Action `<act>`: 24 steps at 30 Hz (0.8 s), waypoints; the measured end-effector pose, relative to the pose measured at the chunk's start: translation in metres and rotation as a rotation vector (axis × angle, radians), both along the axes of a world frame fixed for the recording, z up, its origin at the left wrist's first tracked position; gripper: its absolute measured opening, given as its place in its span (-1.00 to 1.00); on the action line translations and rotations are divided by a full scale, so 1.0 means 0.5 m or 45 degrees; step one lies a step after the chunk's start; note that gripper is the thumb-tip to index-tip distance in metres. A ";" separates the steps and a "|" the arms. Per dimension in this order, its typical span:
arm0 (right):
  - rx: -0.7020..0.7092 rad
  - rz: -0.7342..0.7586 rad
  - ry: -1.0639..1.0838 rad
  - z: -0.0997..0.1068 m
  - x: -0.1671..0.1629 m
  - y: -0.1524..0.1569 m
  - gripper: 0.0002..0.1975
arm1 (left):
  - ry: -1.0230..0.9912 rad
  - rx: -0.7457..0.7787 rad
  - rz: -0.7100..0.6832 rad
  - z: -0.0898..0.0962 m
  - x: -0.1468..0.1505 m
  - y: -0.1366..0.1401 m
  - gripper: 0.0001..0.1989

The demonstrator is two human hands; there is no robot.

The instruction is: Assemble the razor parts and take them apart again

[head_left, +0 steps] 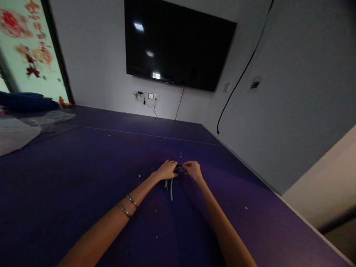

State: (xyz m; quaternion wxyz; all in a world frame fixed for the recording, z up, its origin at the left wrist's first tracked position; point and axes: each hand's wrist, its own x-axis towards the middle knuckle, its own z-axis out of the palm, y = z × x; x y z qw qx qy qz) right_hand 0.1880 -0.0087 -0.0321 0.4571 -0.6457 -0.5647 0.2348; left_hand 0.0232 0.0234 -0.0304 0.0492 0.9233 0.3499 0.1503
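Note:
A small dark bundle [178,169], black with thin lighter lines, lies on the purple surface between my hands. I cannot make out what kind of thing it is. My left hand [167,170] is closed over its left side, covering much of it. A grey strip [171,190] and a shorter dark-and-grey piece [166,184] stick out below that hand toward me. Close to the bundle's right end, my right hand [193,171] has thumb and fingertips pinched together; whatever is in the pinch is too small to see.
The purple surface [111,200] carries several white scraps. Clear plastic wrapping [52,118] and a white sheet or bag [16,135] lie at the left. A black cable [241,76] hangs down the right wall. A television [178,44] is mounted above wall sockets [150,96].

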 end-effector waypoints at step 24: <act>-0.040 0.056 -0.129 -0.010 -0.009 -0.008 -0.84 | -0.089 -0.050 0.007 -0.010 -0.001 0.003 -0.52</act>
